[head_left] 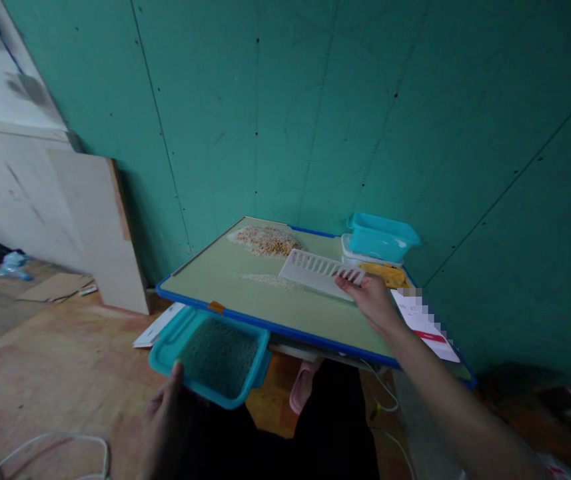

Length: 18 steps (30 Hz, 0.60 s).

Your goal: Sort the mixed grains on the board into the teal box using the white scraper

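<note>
My left hand [166, 400] grips the near edge of a turquoise plastic tub [168, 350] just off the table's front edge. Fine grain covers the bottom of the tub; its kind is too dim to tell. In my right hand [372, 303] is a white plastic strip with a row of slots [302, 270], pinched at its right end and held low over the table. Beyond the strip lies a pile of mixed yellowish kernels and pale grains [270, 241]. A thin streak of pale grains [270, 281] is spread on the tabletop nearer me.
The pale green table [205, 273] with blue edging stands against a green wall. At its right back are another turquoise tub [382, 237], a yellow cloth-like item [385, 274] and a printed sheet [422, 323]. A board [102, 227] leans at left. White cables [90, 439] lie on the floor.
</note>
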Available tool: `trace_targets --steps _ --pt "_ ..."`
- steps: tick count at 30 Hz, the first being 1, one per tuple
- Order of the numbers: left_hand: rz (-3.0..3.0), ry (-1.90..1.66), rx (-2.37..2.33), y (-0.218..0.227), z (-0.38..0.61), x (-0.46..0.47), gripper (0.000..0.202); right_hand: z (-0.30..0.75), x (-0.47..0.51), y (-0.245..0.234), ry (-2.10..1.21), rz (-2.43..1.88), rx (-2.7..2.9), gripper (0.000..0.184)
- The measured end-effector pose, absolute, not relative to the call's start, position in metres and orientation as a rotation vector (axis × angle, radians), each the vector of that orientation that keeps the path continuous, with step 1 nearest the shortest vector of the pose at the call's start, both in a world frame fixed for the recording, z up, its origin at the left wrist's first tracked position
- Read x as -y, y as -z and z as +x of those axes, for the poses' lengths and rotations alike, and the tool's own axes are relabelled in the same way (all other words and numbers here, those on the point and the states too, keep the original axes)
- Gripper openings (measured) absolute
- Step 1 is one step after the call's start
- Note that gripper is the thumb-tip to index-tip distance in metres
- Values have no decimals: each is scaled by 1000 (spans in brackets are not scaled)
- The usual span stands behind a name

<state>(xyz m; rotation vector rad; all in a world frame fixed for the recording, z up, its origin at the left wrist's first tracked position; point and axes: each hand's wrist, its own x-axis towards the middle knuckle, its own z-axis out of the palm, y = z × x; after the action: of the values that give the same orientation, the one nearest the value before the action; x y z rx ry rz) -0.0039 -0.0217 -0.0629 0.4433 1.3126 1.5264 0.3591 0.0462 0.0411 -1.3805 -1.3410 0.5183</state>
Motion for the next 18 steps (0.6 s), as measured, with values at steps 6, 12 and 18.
trace_targets --steps 6,12,18 --pt "446 -1471 -1270 59 -2 22 59 385 6 -36 -376 -1514 1336 32" --pt "466 -1521 -1426 37 10 30 56 376 -5 -28 -344 -1557 1354 33" --pt "570 -1615 -1441 18 22 36 57 345 -40 -26 -341 -1519 1435 34"
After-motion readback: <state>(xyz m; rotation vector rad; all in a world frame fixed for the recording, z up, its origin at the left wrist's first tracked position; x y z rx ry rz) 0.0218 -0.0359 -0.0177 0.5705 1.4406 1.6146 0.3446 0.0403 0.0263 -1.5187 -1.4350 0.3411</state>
